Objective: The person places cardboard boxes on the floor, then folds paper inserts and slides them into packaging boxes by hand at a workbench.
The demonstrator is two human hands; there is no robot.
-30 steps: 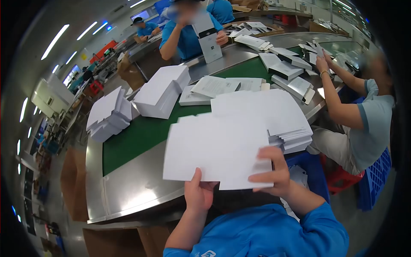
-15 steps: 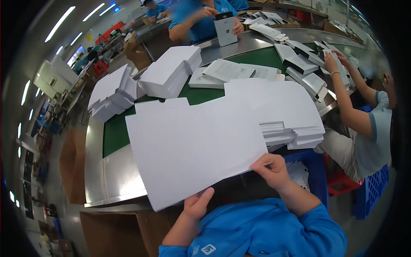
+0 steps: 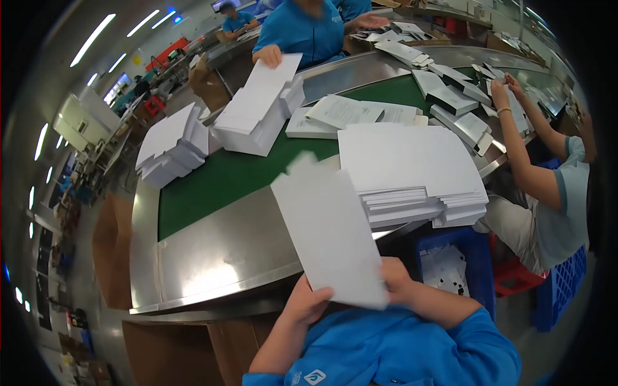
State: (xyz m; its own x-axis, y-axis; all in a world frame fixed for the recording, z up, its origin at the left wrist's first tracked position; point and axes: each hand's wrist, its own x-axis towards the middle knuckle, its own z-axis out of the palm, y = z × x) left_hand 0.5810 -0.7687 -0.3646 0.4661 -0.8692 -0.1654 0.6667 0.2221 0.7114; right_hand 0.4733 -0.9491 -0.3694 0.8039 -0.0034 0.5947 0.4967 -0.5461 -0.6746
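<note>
A white cardboard box blank [image 3: 328, 231], narrow and tilted, is held in front of my blue jacket; its far end with small flaps is slightly blurred. My left hand [image 3: 308, 301] grips its left lower edge, thumb on top. On the opposite edge, my right hand [image 3: 397, 280] is closed against the card, its fingertips partly hidden and blurred. Just beyond lies a thick stack of flat white blanks [image 3: 409, 157], at the table's near right edge.
More white stacks [image 3: 170, 141] [image 3: 254, 116] stand on the green table surface [image 3: 212, 193]. Printed boxes [image 3: 351, 109] lie behind. A blue bin [image 3: 486, 264] with scraps sits below right. Co-workers' hands [image 3: 270, 56] [image 3: 501, 93] touch a stack and boxes.
The wide blank has become a narrow panel, turned more lengthwise and drawn nearer my body. My hands have come closer together. Across the table, a co-worker's printed box is gone from their hands.
</note>
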